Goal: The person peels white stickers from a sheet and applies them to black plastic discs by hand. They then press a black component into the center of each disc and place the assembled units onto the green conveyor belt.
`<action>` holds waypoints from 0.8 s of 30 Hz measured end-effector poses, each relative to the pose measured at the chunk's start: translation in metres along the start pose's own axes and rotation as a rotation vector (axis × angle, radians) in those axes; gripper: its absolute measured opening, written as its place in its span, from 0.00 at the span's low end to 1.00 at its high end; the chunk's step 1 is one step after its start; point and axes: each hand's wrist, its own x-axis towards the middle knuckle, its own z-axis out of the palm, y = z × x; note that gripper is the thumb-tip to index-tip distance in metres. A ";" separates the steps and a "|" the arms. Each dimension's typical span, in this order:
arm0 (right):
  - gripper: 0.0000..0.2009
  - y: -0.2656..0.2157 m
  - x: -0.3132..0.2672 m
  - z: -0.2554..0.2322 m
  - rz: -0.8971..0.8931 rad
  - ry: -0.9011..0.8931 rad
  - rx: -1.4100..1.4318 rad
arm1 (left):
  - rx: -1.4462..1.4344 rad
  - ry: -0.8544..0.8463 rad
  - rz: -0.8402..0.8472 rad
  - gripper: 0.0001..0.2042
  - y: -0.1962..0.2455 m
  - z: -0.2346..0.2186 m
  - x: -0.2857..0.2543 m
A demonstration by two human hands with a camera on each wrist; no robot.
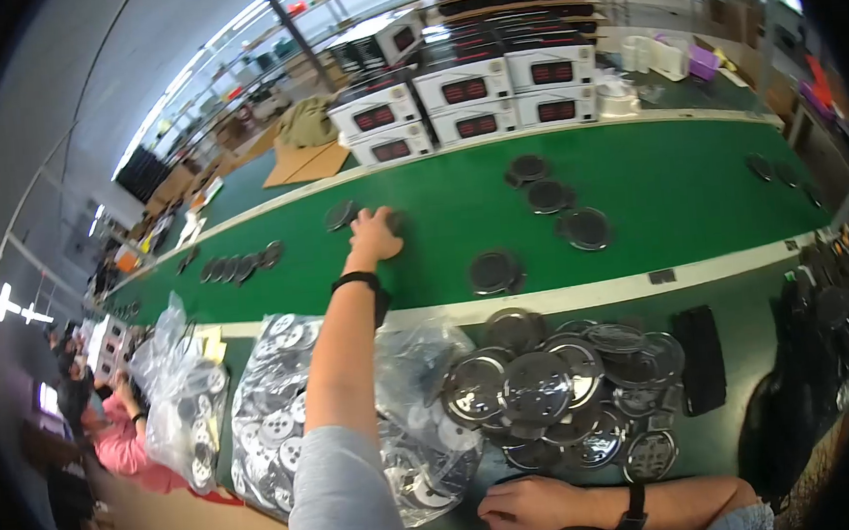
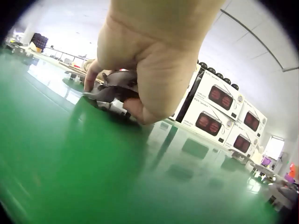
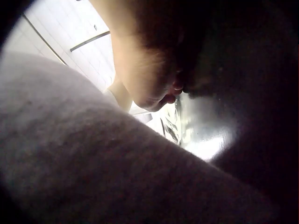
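Grip (image 1: 375,237) (left hand, fingers curled) holds a dark disc (image 2: 106,94).

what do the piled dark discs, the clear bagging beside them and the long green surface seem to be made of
Piled dark discs: metal or glossy plastic, hard to say; bright, mirror-like glints.
Clear bagging: probably thin, shiny plastic film; it crinkles and white parts show through.
Long green surface: perhaps smooth rubber or plastic; soft reflections suggest semi-gloss.
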 end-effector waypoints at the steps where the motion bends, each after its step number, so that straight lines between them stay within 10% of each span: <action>1: 0.06 0.001 -0.001 0.001 -0.005 -0.001 -0.009 | -0.005 0.034 -0.008 0.32 0.003 0.001 -0.004; 9: 0.06 0.005 -0.003 0.003 -0.014 -0.005 0.001 | -0.317 -0.077 0.244 0.26 -0.019 0.000 0.014; 16: 0.06 0.009 -0.004 0.008 -0.011 0.014 -0.050 | -0.210 0.483 -0.079 0.27 -0.041 -0.023 0.050; 24: 0.04 -0.007 0.003 -0.003 0.081 0.053 0.109 | -0.183 0.102 -0.205 0.29 -0.004 0.005 0.053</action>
